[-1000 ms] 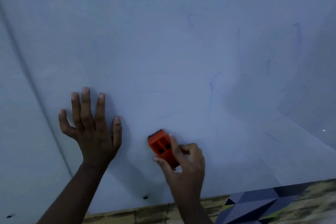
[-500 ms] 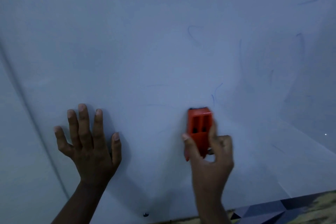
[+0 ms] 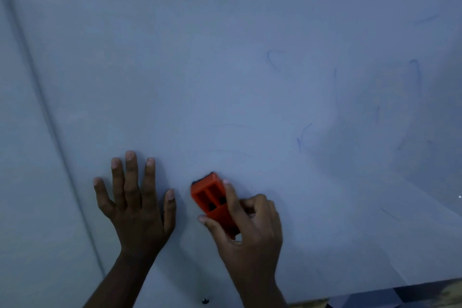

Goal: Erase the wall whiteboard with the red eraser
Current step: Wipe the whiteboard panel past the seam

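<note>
The red eraser [image 3: 214, 204] sits low on the whiteboard [image 3: 225, 70], tilted, pinched in my right hand [image 3: 246, 235] between thumb and fingers. Just beside it my left hand [image 3: 136, 204] lies flat, fingers spread. Faint blue marks [image 3: 303, 136] show up right.

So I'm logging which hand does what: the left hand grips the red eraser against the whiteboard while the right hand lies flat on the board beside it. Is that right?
Not quite: the hands are swapped. In the head view the right hand grips the red eraser against the whiteboard, while the left hand lies flat on the board beside it.
</note>
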`<move>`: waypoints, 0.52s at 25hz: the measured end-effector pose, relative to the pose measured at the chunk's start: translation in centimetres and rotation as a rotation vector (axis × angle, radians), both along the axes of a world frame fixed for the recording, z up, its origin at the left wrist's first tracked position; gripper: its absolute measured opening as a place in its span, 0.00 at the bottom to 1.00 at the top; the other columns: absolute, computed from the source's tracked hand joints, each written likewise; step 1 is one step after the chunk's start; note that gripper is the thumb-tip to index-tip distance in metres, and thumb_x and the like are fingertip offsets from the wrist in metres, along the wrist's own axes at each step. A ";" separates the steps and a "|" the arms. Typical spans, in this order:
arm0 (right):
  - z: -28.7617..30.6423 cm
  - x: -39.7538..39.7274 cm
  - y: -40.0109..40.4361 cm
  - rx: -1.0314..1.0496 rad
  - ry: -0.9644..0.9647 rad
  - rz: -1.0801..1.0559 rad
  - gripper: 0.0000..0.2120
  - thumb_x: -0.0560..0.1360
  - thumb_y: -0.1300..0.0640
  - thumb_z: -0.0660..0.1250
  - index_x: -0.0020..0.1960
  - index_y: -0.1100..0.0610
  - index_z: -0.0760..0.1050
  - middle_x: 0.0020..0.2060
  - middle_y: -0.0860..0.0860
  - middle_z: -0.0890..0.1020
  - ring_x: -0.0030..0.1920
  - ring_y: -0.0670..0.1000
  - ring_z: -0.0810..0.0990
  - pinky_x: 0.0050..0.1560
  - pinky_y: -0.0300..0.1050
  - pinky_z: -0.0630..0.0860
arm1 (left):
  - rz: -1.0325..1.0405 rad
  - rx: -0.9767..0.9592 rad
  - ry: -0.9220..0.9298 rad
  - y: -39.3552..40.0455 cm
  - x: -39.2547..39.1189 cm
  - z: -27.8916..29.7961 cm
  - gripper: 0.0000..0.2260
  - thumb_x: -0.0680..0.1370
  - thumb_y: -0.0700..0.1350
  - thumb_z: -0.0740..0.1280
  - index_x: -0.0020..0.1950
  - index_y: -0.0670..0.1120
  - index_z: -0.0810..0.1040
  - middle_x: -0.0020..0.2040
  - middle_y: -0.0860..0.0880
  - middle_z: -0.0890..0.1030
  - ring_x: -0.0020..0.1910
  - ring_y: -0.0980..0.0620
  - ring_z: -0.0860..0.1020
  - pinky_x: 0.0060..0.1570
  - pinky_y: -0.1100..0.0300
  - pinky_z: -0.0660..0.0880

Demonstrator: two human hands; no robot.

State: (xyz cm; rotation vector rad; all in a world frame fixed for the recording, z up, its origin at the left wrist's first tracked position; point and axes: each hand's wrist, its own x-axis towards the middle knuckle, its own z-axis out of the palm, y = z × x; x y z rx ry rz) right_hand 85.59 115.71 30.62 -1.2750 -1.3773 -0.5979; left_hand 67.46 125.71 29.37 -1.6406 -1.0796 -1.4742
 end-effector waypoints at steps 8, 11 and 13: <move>7.6 6.1 -0.7 0.139 0.574 0.048 0.38 0.69 0.35 0.75 0.75 0.49 0.74 0.43 0.49 0.72 0.41 0.50 0.77 0.43 0.37 0.78 | 0.019 0.005 -0.004 0.0 0.2 -0.3 0.29 0.86 0.52 0.57 0.86 0.43 0.58 0.87 0.43 0.51 0.86 0.40 0.52 0.82 0.35 0.47; 7.8 3.0 -0.1 0.089 0.393 0.044 0.35 0.69 0.36 0.75 0.73 0.47 0.75 0.42 0.49 0.70 0.39 0.51 0.74 0.42 0.45 0.76 | 0.017 0.001 -0.005 0.0 0.2 -0.4 0.29 0.86 0.52 0.57 0.85 0.43 0.58 0.87 0.43 0.52 0.86 0.40 0.52 0.82 0.35 0.47; 6.1 0.5 0.3 0.030 0.163 0.045 0.32 0.71 0.35 0.75 0.71 0.46 0.77 0.42 0.48 0.71 0.40 0.51 0.73 0.41 0.47 0.76 | 0.017 -0.003 -0.004 0.1 0.2 -0.4 0.29 0.86 0.53 0.56 0.85 0.43 0.58 0.87 0.43 0.52 0.86 0.40 0.52 0.82 0.34 0.48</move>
